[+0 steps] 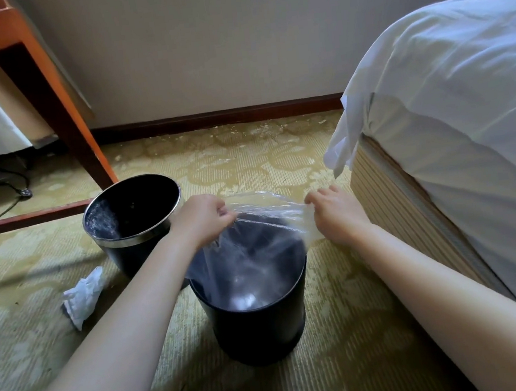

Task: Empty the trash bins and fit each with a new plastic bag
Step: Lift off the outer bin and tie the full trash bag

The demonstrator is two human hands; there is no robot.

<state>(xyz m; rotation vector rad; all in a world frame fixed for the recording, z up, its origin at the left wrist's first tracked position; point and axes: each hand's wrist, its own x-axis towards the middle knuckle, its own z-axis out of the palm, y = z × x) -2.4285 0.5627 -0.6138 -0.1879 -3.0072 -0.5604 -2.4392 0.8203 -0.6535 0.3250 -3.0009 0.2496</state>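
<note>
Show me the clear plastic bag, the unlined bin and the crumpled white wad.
clear plastic bag [260, 224]: head view, stretched film near its mouth.
unlined bin [133, 241]: head view, silver band below its rim.
crumpled white wad [83, 294]: head view, its middle.

Motion blurring plastic bag [254, 228], smeared film hiding near bin's [259, 330] far rim. Fingers [223, 213] of left hand [202, 216] curling under, tips disappearing into film; right hand [332, 212] likewise. Behind left forearm [134, 306], far bin's [129, 210] lower right side hiding. At right edge, bed [447, 93] running off frame.
</note>
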